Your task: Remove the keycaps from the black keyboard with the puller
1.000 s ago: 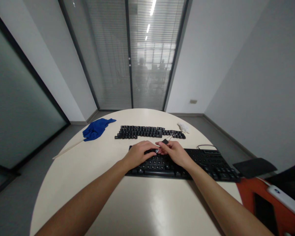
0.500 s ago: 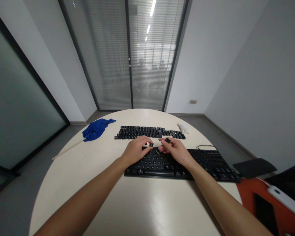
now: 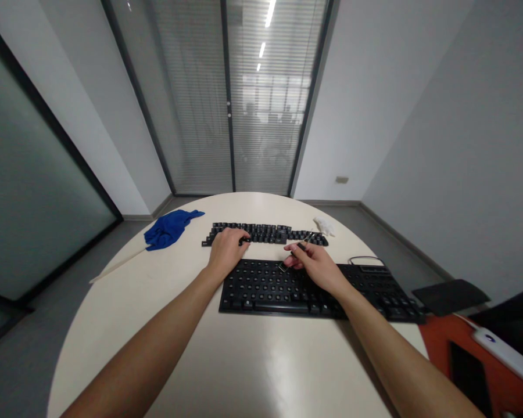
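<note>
My left hand (image 3: 228, 248) is at the rows of loose black keycaps (image 3: 265, 233) laid out on the table, thumb and fingertips pinched on a small black keycap (image 3: 244, 240). My right hand (image 3: 316, 262) is closed around a keycap puller (image 3: 302, 247) with a dark handle. One wire end (image 3: 283, 267) of it hangs over the black keyboard (image 3: 268, 284); thin wires also show beyond the fingers. Much of the keyboard's left and middle has bare key stems, while keys remain along its bottom row. My right hand and forearm hide part of its middle.
A blue cloth (image 3: 169, 229) on a pale stick lies at the left of the round white table (image 3: 192, 360). A crumpled white item (image 3: 324, 226) lies at the back right. Beside the table are an orange surface, a dark phone (image 3: 469, 374) and a white power strip (image 3: 509, 355).
My left hand has moved left and away from me, from above the keyboard to the keycap rows, carrying a keycap. My right hand has shifted only slightly, still holding the keycap puller.
</note>
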Demonstrator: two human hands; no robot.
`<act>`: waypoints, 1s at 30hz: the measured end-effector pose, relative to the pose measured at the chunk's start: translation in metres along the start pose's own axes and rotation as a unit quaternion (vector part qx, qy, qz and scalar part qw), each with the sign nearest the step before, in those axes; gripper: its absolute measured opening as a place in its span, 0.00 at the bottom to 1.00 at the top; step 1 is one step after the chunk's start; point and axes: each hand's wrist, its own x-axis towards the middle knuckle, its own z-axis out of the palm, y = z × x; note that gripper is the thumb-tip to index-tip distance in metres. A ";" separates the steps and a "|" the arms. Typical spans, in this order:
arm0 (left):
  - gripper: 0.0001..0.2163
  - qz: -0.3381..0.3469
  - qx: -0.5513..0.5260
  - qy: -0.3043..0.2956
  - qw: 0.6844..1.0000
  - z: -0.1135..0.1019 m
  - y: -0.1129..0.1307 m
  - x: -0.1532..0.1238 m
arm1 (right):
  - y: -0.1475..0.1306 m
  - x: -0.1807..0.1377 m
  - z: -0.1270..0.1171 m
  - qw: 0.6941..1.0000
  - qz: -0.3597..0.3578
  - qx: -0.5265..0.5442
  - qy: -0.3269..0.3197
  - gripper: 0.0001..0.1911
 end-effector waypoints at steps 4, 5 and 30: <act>0.05 -0.009 0.029 -0.028 0.999 0.002 -0.001 0.001 | -0.001 -0.001 0.000 1.000 -0.001 -0.018 -0.007 0.26; 0.05 -0.014 0.035 -0.030 0.999 0.003 -0.002 0.001 | -0.001 -0.001 0.000 1.000 -0.001 -0.027 -0.012 0.26; 0.07 -0.026 0.085 -0.040 0.995 0.009 0.000 0.002 | -0.004 -0.004 0.002 0.993 -0.013 -0.113 -0.026 0.25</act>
